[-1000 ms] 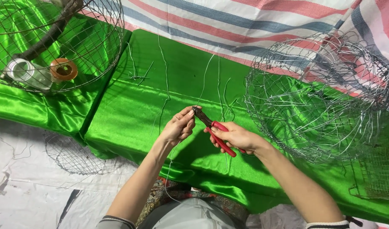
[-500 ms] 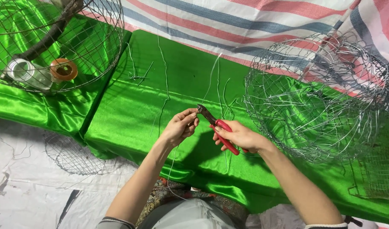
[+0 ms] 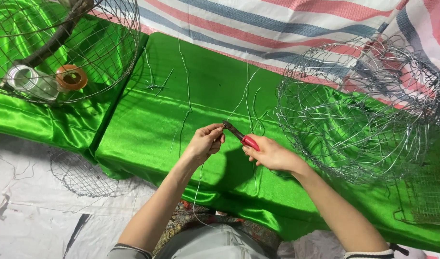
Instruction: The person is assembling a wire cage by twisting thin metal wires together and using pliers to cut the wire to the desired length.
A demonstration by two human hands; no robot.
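My right hand point(image 3: 271, 155) grips red-handled pliers point(image 3: 243, 137) whose dark jaws point left at a thin metal wire point(image 3: 199, 180). My left hand point(image 3: 206, 142) pinches that wire just beside the jaws, and the wire hangs down toward my lap. Both hands hover above a shiny green cloth point(image 3: 148, 124) in the middle of the view. More loose wire strands point(image 3: 184, 72) lie on the cloth beyond my hands.
A tangled round wire basket point(image 3: 359, 110) sits at the right. At top left a wire cage point(image 3: 61, 48) holds a wire spool point(image 3: 23, 79) and an orange tape roll point(image 3: 71, 78). A small mesh piece point(image 3: 78, 173) lies on white sheeting. A striped tarp point(image 3: 277, 24) lies behind.
The pliers' jaws have shifted slightly, staying on the wire at my left fingertips. Both hands stay close together over the cloth.
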